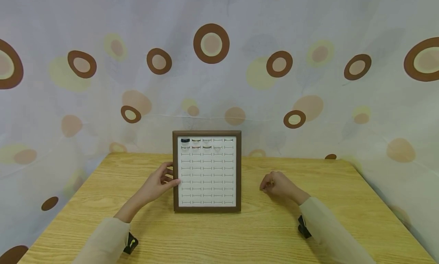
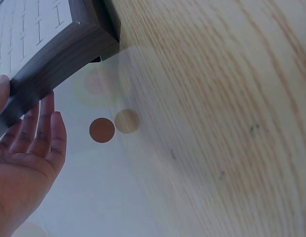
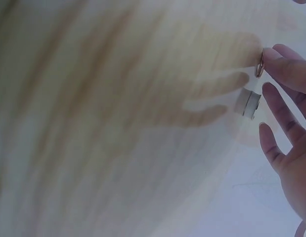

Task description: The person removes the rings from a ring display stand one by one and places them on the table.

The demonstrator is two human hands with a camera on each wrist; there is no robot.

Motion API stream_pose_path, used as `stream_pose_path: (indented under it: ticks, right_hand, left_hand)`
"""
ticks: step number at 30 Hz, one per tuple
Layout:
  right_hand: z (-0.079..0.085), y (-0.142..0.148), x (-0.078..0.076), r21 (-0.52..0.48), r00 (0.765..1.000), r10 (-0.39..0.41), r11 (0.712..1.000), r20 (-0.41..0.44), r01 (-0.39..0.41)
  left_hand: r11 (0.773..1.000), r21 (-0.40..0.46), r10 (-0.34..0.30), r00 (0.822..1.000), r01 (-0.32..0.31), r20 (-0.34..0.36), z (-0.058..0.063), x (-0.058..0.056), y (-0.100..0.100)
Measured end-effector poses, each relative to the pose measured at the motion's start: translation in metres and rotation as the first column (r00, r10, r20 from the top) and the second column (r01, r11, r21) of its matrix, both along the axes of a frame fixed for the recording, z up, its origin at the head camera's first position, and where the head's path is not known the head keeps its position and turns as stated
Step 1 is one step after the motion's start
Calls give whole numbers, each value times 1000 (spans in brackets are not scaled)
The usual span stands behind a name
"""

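Note:
A ring display board [image 1: 208,172] with a dark brown frame and white slotted face stands upright on the table. Several rings [image 1: 196,141] sit in its top two rows, one of them black [image 1: 185,141]; the rows below show bare slots. My left hand [image 1: 159,184] holds the board's left side, thumb on the front of the frame and fingers behind; the left wrist view shows this grip [image 2: 34,153] from below. To the right of the board, my right hand [image 1: 279,186] pinches a small gold-coloured ring [image 3: 260,65] between thumb and forefinger, the other fingers spread.
The wood-grain table [image 1: 257,233] extends on all sides of the board. Behind it hangs a pale curtain [image 1: 240,92] printed with brown and yellow circles. A small greyish band-like shape [image 3: 250,103] shows beyond the right fingers.

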State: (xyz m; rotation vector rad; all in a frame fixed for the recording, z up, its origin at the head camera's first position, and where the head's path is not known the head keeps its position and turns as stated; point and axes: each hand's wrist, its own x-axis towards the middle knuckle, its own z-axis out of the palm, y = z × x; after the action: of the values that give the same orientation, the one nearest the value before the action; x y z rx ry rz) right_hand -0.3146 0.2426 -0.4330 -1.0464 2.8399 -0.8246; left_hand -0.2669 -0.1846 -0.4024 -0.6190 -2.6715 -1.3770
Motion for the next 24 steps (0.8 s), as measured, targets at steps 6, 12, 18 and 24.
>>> stream_pose_path:
  ticks: [6,12,18,24]
  right_hand:
    - [3,2,1,0,999,-28,1000,32,28]
    - [21,5,0,8,999,-27,1000,-18,27]
    - [43,3,-1,4,998,-33,999,-46,34]
    - [60,-1,-2,6,988,-35,999,-151,36]
  left_hand:
    - [1000,-2,13,1000,-13,-3,0,0,-1]
    - [1000,-7,3,1000,-3,-3,3,2,2]
    - [1000,-5,-2,1000,2,8,22,17,10]
    - [1000,-18,5,1000,-5,15,34,25,13]
